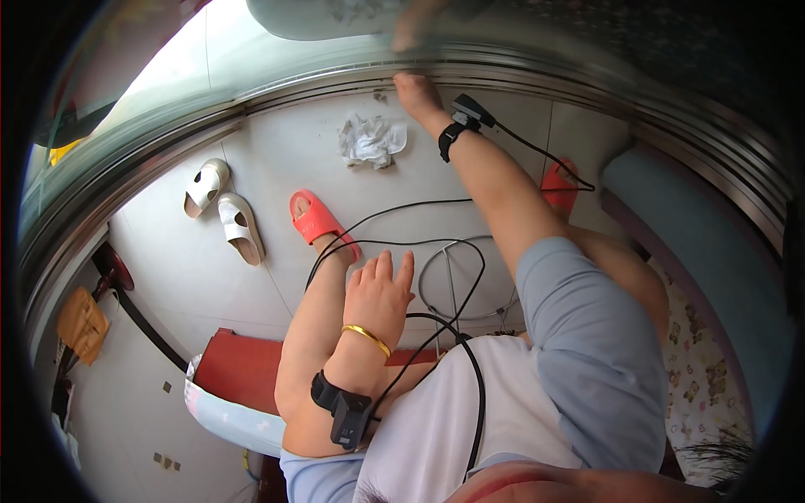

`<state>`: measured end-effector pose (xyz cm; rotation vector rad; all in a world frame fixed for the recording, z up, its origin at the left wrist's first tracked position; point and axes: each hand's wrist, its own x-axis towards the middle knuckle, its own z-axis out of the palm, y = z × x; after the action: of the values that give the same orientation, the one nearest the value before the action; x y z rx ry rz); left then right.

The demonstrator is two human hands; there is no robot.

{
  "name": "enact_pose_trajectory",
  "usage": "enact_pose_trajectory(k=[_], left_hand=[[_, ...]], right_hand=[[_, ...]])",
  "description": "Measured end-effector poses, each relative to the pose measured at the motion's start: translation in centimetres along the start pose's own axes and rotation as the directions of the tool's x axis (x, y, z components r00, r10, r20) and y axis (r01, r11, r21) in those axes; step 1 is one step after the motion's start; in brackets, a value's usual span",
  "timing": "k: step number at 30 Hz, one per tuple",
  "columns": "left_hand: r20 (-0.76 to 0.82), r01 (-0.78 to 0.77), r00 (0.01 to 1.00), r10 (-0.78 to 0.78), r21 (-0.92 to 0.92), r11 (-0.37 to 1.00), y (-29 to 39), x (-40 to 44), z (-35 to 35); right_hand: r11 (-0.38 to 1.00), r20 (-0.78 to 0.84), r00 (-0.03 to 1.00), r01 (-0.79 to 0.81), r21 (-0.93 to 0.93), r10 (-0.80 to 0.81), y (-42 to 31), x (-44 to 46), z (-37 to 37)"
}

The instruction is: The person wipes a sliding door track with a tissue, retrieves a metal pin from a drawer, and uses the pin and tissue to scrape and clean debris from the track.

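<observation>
At the lower centre, nearest, the left hand (380,293) hangs over black cables (482,369), its fingers loosely spread and holding nothing visible; a gold bangle (366,337) circles its wrist. Beyond it, a metal ring (453,317) lies low, and two coral slippers (314,220) are on the pale tiled floor (251,298). Past the left slipper lies a crumpled white wad (369,141), with white shoes (237,226) at the upper left.

Farthest, at the upper centre, the right hand (418,94) is at the metal rails (537,82), beside the glass (327,54); its fingers look bent, but whether they grip anything cannot be told. The glass spans the top of the frame, smooth, greenish and see-through, bright at the upper left, darker rightward, carrying a blurred reflection of the arm. Its silvery, grooved rails bow across the view.
</observation>
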<state>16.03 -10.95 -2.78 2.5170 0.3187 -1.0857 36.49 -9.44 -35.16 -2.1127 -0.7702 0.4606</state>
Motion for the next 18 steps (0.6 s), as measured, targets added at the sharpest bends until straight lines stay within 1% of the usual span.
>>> enact_pose_trajectory(k=[1,3,4,6,7,9,10,12,14,16,17,18], left_hand=[[0.004,-0.001,1.0,0.001,0.0,1.0,0.0,0.0,-0.1],[-0.001,0.007,1.0,-0.007,-0.006,1.0,-0.1,0.1,-0.3],[0.003,0.011,1.0,-0.011,-0.012,1.0,-0.2,0.0,-0.4],[-0.007,0.011,1.0,-0.011,-0.01,1.0,-0.4,0.0,-0.3],[-0.019,0.004,1.0,-0.004,-0.007,1.0,-0.4,0.0,-0.3],[-0.025,0.001,1.0,-0.001,-0.007,1.0,-0.3,-0.1,-0.6],[-0.026,-0.005,1.0,0.004,-0.006,1.0,-0.3,-0.2,-0.7],[-0.046,-0.006,0.999,0.006,-0.003,1.0,-0.3,-0.4,-0.8],[-0.068,0.018,0.998,-0.018,0.001,1.0,-0.2,-1.2,-1.2],[-0.126,-0.027,0.992,0.023,-0.034,0.999,-0.1,-2.1,-2.4],[-0.155,-0.033,0.988,0.024,-0.055,0.998,-0.3,-2.5,-2.7],[-0.16,-0.016,0.987,0.007,-0.059,0.998,-0.6,-2.9,-2.7]], right_hand=[[1.0,0.001,1.0,0.002,0.001,-0.002,0.0,-0.1,0.0],[0.998,-0.039,0.998,0.037,-0.058,-0.039,-0.2,-0.4,0.1],[0.998,-0.036,0.999,0.038,-0.053,-0.04,-0.8,-0.6,-0.2],[0.995,-0.119,0.988,0.099,-0.031,-0.102,-1.9,-0.9,-0.8],[0.994,-0.117,0.988,0.102,-0.029,-0.105,-1.8,-1.3,-0.7],[0.999,-0.153,0.987,0.038,-0.019,-0.04,-1.5,-2.0,-0.5],[0.999,-0.153,0.987,0.039,-0.019,-0.041,-1.5,-2.2,-0.8],[0.991,-0.176,0.981,-0.094,-0.095,0.076,-1.5,-2.2,-1.1],[0.995,-0.16,0.986,-0.067,-0.08,0.053,-1.8,-2.1,-0.8],[0.988,-0.084,0.996,-0.015,-0.153,0.003,-2.6,-1.9,-0.4],[0.985,-0.091,0.994,0.045,-0.164,-0.061,-3.1,-1.7,-0.2],[0.986,-0.083,0.994,0.06,-0.156,-0.073,-3.6,-1.4,0.4]])
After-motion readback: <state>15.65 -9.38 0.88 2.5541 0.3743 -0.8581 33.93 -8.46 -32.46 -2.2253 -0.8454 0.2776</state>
